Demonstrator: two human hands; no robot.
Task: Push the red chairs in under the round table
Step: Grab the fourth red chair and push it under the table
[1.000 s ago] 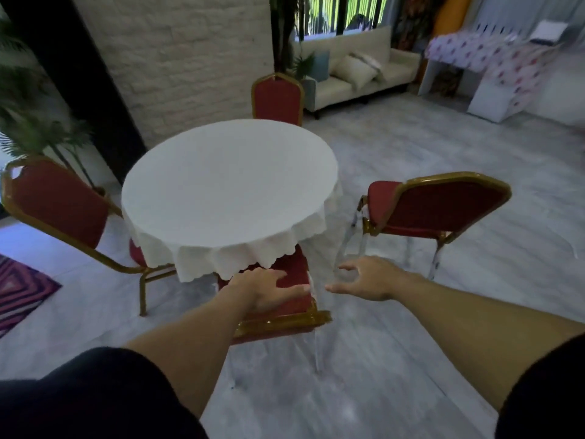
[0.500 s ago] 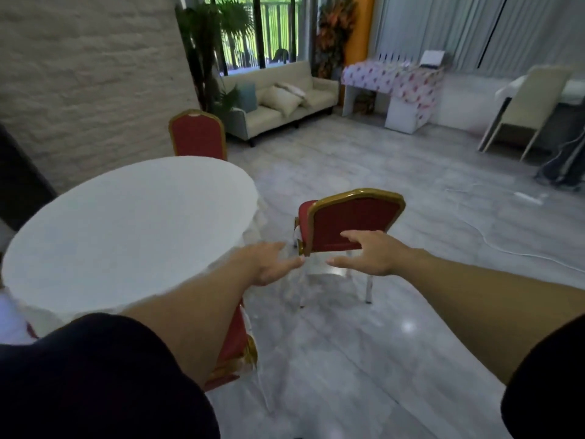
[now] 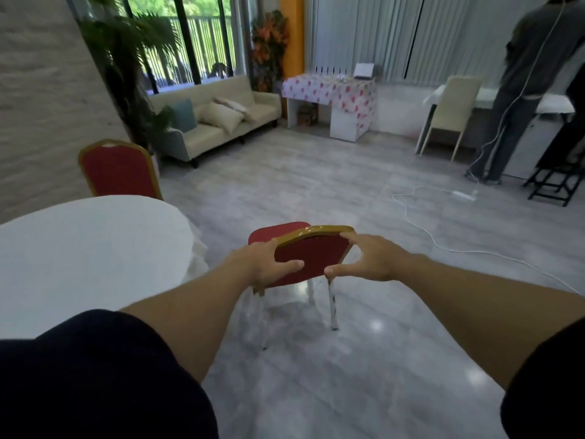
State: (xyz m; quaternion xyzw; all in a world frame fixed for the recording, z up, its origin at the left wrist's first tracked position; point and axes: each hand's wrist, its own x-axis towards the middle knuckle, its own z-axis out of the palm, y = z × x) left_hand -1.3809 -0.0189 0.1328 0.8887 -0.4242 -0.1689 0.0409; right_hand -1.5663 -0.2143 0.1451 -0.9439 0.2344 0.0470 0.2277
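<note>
Head view, left hand and right hand clasping red chair backrest edges, clear of round table.

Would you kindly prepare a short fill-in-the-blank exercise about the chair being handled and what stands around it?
1. Both the left hand and the right hand hold the near red chair by its ____.
2. The round table is covered with a ____ cloth.
3. A second red chair stands at the table's far side, in front of the cream ____.
4. A white ____ trails across the floor to the right of the held chair.

Missing words: backrest; white; sofa; cable
</note>
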